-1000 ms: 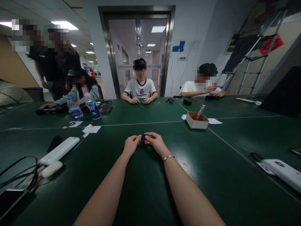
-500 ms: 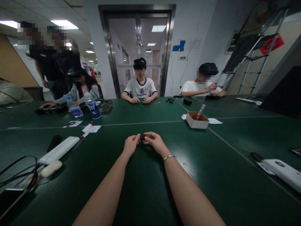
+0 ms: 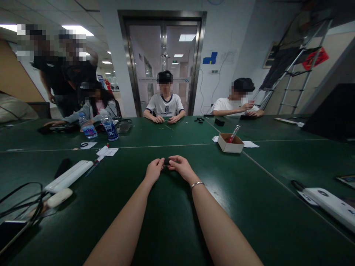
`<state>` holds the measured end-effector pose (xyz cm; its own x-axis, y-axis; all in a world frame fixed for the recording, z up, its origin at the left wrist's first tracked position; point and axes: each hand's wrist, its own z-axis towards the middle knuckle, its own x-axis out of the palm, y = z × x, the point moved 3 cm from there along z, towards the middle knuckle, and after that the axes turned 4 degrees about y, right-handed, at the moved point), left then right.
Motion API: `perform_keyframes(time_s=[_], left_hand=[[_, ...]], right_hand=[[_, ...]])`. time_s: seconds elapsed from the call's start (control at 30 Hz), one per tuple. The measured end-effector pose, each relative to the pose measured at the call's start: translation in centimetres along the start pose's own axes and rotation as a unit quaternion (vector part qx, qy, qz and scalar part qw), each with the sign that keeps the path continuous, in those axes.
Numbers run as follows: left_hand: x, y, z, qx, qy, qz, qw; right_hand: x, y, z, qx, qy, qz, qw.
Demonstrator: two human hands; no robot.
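Note:
A small black object (image 3: 166, 162) is held between my two hands over the green table (image 3: 172, 207); its kind is too small to make out. My left hand (image 3: 154, 170) pinches its left end between thumb and fingers. On the other end, my right hand (image 3: 181, 167) grips with thumb and fingertips, a silver bracelet (image 3: 197, 184) round the wrist. The fingers cover part of the object.
To the right stands a small open box (image 3: 231, 144) with a clear tube in it. Left lie a white power strip (image 3: 69, 176), black cables (image 3: 36, 199) and paper slips (image 3: 107, 151). Two bottles (image 3: 109, 125) stand farther back. Another white strip (image 3: 330, 203) lies right. People sit opposite.
Both hands keep their hold on the small black object with hardly any movement. The view has shifted slightly, so the surroundings sit a little lower and, at right, farther left.

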<state>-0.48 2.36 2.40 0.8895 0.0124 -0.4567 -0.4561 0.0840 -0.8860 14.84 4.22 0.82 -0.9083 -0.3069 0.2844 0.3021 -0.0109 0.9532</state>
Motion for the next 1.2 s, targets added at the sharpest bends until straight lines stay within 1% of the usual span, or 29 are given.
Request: perform_keyframes(time_s=[0.2, 0.37, 0.53, 0.73, 0.93, 1.0, 1.13, 1.2], left_hand=[[0.0, 0.1, 0.0, -0.005, 0.018, -0.016, 1.0], [0.0, 0.1, -0.3, -0.008, 0.036, -0.035, 0.999], [0.1, 0.1, -0.2, 0.006, 0.034, -0.033, 0.999], [0.3, 0.2, 0.0, 0.01, 0.024, -0.037, 0.999], [0.3, 0.1, 0.3, 0.013, 0.025, -0.052, 0.998], [0.4, 0.2, 0.5, 0.009, 0.025, -0.06, 0.998], [0.3, 0.7, 0.8, 0.005, 0.017, -0.084, 0.996], [0.2, 1.0, 1.3, 0.006, 0.019, -0.084, 0.996]], right_hand=[[0.1, 0.1, -0.1, -0.004, -0.004, 0.002, 1.0], [0.2, 0.2, -0.2, 0.002, -0.02, -0.008, 1.0], [0.3, 0.2, -0.2, 0.002, -0.027, -0.016, 1.0], [0.3, 0.2, -0.1, -0.001, -0.022, 0.002, 1.0], [0.1, 0.2, 0.2, 0.006, -0.019, -0.006, 1.0], [0.2, 0.4, 0.4, -0.005, -0.019, -0.026, 0.999], [0.3, 0.8, 0.7, -0.063, -0.036, -0.11, 0.991], [0.3, 0.9, 0.8, -0.076, -0.04, -0.135, 0.987]])
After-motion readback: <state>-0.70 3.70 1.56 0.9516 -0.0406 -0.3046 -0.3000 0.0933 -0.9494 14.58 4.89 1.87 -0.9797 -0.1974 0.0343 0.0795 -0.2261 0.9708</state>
